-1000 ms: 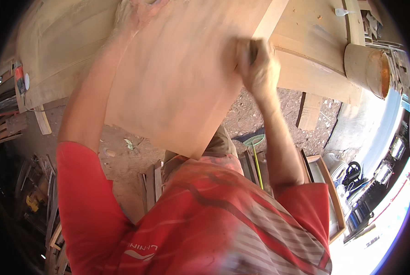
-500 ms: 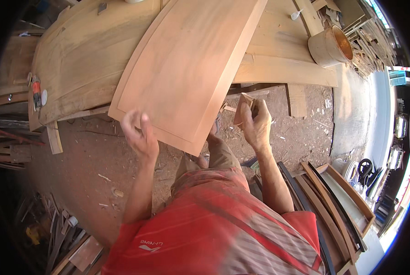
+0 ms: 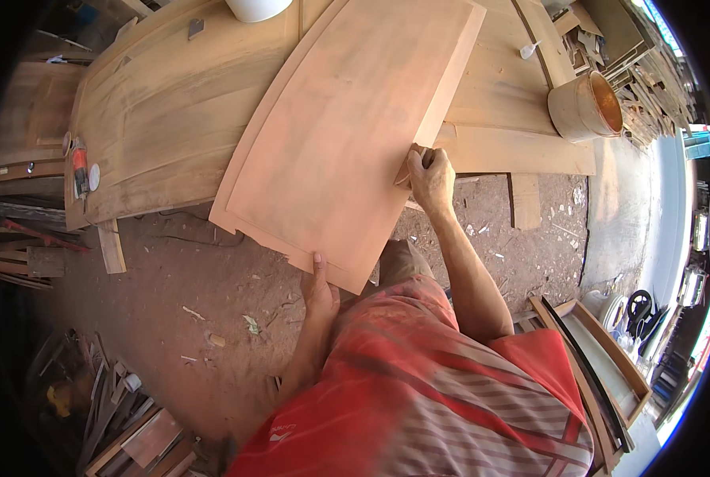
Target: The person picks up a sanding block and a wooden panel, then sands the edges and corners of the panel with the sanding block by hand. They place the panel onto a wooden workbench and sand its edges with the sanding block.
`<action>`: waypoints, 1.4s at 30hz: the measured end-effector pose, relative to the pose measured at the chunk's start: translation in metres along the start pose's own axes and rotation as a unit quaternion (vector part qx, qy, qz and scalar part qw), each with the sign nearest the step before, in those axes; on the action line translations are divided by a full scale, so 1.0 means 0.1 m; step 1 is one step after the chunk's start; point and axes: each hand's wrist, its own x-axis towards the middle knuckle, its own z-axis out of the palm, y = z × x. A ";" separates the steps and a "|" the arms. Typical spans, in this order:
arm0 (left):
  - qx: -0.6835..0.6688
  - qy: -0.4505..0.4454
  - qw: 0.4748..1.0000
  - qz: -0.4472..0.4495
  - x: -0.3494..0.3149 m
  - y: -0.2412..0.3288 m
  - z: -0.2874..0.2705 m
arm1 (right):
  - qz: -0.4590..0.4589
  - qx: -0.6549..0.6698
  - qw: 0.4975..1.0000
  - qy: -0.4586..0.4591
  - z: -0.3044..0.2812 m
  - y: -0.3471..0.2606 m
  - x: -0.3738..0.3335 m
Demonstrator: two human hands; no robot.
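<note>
A long, pinkish-brown wooden panel [image 3: 331, 143] with a raised middle field lies slantwise before me, its near end jutting over the front of the bench. My left hand [image 3: 320, 292] grips that near end, thumb on top and the other fingers hidden underneath. At the panel's right edge, my right hand [image 3: 433, 184] is closed around a folded brown piece of sandpaper [image 3: 403, 172]. The sandpaper meets the edge, and part of it is covered by my fingers. Part of the panel's near edge looks ragged.
Beneath the panel are large wooden boards [image 3: 180, 111]. A red power tool [image 3: 81, 168] lies at the far left. A stained bucket [image 3: 571, 111] and a small white bottle [image 3: 527, 51] sit on the right. Wood scraps [image 3: 653, 95] are heaped behind; a wooden frame [image 3: 607, 350] lies lower right.
My left hand has come down and right, from above the panel's near left corner to its near edge. The right hand has brought the sandpaper up and left against the panel's right edge.
</note>
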 end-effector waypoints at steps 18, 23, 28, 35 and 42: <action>-0.021 0.021 0.999 -0.039 0.10 0.25 0.00 | 0.042 -0.082 0.996 0.017 0.31 -0.14 -0.14; 0.029 0.032 0.997 -0.057 0.08 0.37 0.05 | 0.060 -0.117 0.989 0.069 0.26 -0.16 0.86; 0.097 0.065 0.991 -0.067 0.06 0.35 -0.01 | 0.070 -0.136 0.986 0.071 0.06 -0.30 1.95; 0.161 0.062 0.984 -0.048 0.07 0.47 0.00 | 0.067 -0.204 0.976 0.028 -0.38 -0.21 3.94; 0.140 0.196 0.970 -0.016 0.03 0.35 0.37 | -0.008 -0.132 0.991 0.031 -0.23 -0.03 3.18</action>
